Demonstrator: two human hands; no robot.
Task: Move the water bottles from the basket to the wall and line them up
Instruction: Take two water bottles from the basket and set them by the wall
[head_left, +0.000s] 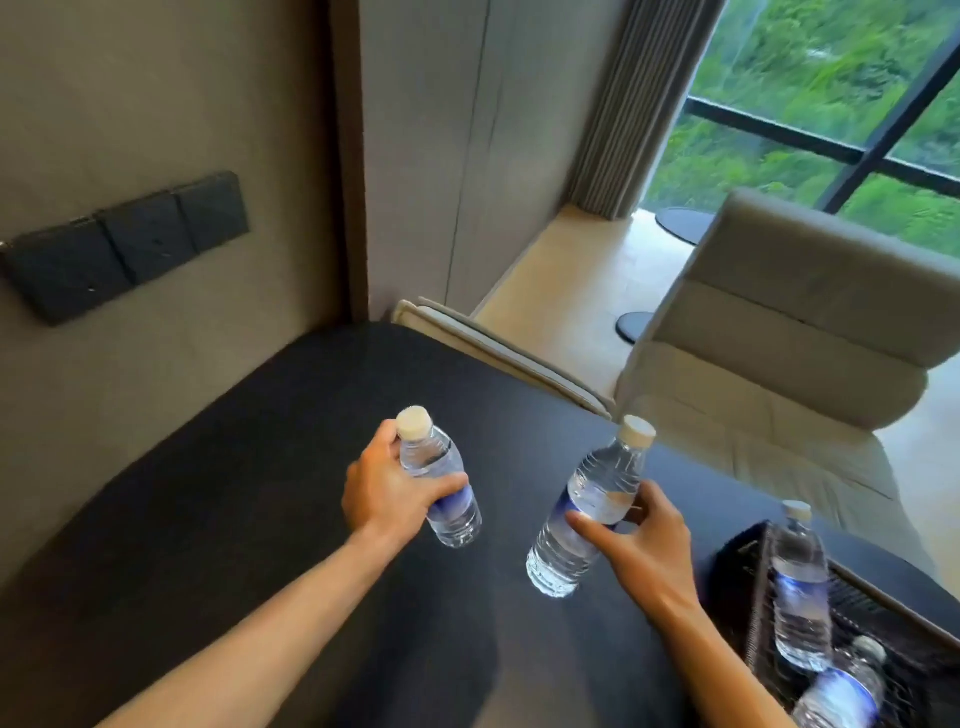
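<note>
Our two bare forearms come in from the bottom edge, closest to us, over a dark table (218, 499) with a matte top that fills the lower half of the view and butts against a grey-brown wall (156, 104) on the left. On that wall we see a row of three black switch plates (124, 247). Past the far edge of the table stands a pale padded armchair (769, 332), and beyond it a big window (831, 119) with black bars, green leaves outside and a grey curtain (623, 114) hanging at its left side. At the lower right, on the table, sits a dark woven basket (748, 587); one water bottle (800, 587) stands upright in it and a second bottle (841, 691) lies tilted beside that one at the frame's edge. Our left hand (384, 493) is wrapped round the middle of a clear bottle with a white cap (439, 480), held above the table and leaning left, well short of the wall. Our right hand (644, 540) pinches another capped bottle (587, 514) at its blue label between thumb and fingers, tilted right, between the basket and the left hand; we cannot tell whether its base touches the table.
</note>
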